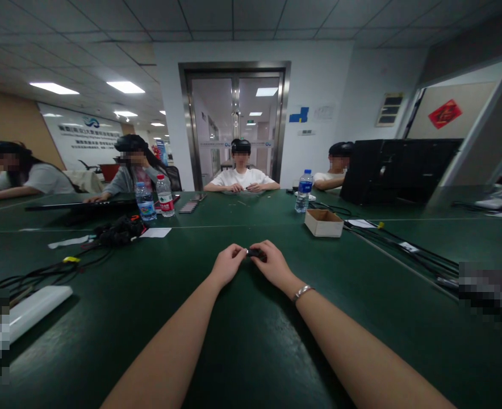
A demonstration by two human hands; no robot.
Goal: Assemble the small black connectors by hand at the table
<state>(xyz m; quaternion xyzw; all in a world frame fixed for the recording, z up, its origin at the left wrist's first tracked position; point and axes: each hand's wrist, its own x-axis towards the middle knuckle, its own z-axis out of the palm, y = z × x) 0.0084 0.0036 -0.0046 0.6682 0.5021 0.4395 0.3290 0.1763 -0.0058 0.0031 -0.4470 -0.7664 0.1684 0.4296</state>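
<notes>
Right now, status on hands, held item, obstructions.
Both hands closed on small dark object. Object held between fingertips, over green table. Nothing visible between hands and object; open box sits beyond, to the right.

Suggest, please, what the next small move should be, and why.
Probably a slight turn of the small black object with the right hand: its fingers hide the object's right end, while the left hand has fingertips at the other end, seemingly ready to steady it.
</notes>
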